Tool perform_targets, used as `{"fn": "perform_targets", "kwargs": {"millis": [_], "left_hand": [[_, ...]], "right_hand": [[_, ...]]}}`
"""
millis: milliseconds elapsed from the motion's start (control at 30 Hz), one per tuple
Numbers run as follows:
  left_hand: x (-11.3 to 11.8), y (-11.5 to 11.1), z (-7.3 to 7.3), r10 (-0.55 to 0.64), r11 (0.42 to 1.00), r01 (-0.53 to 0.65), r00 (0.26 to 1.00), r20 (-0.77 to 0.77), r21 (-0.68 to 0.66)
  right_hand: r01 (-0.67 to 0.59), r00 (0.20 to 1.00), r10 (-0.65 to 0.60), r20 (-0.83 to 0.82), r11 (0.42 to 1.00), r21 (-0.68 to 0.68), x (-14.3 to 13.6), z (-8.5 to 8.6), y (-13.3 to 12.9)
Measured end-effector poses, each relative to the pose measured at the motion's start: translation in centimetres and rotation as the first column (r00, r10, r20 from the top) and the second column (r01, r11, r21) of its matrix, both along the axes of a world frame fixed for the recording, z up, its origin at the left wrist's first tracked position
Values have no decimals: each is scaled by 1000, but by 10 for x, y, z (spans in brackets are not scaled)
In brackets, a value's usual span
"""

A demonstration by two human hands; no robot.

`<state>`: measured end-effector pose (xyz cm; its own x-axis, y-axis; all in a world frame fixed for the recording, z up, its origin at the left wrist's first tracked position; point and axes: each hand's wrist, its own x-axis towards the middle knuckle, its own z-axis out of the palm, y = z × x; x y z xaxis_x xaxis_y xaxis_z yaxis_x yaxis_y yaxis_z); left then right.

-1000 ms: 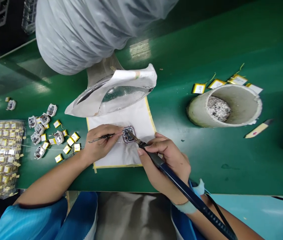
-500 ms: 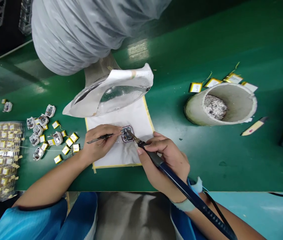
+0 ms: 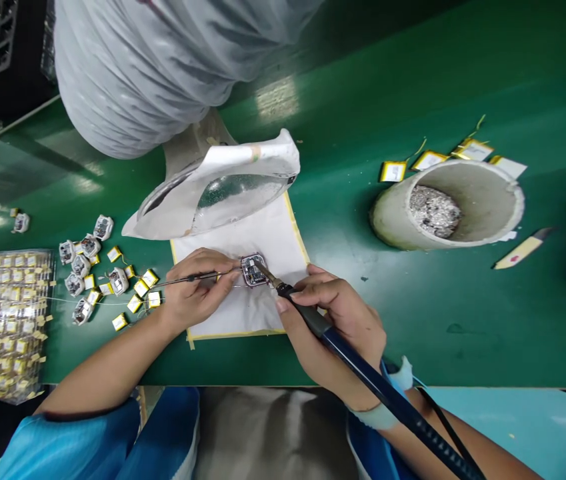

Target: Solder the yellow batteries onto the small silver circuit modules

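A small square circuit board (image 3: 253,269) lies on the white sheet (image 3: 277,233) with yellow taped edges. My left hand (image 3: 197,287) is closed on thin metal tweezers (image 3: 190,277), their tips at the board's left edge. A thin wire runs from the left to the board. My right hand (image 3: 337,333) grips a dark-handled soldering iron (image 3: 313,319), its tip over the board's upper right part.
A hood (image 3: 243,193) on a grey duct (image 3: 153,73) overhangs the sheet. Left are several batteries (image 3: 149,278), white housings (image 3: 118,281) and a filled tray (image 3: 7,320). Right are a solder-scrap cup (image 3: 393,217), several batteries (image 3: 393,171) and a blade (image 3: 523,250).
The view has shifted slightly. The tweezers in my left hand lie at a flatter angle, with more of their length showing. The iron stays at the board.
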<state>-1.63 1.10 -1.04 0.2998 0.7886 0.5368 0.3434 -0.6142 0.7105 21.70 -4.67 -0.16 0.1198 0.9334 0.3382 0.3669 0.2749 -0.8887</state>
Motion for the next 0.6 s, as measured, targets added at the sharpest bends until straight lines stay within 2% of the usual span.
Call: {"fn": "perform_targets", "kwargs": {"millis": [333, 600], "left_hand": [[-1, -5, -5, 95, 995, -98, 988, -124, -19], [1, -4, -6, 104, 994, -105, 983, -150, 4]], "right_hand": [[-23, 1000, 23, 13, 1000, -9, 1, 2, 1], [-51, 998, 51, 42, 999, 4, 0, -1, 0]]}}
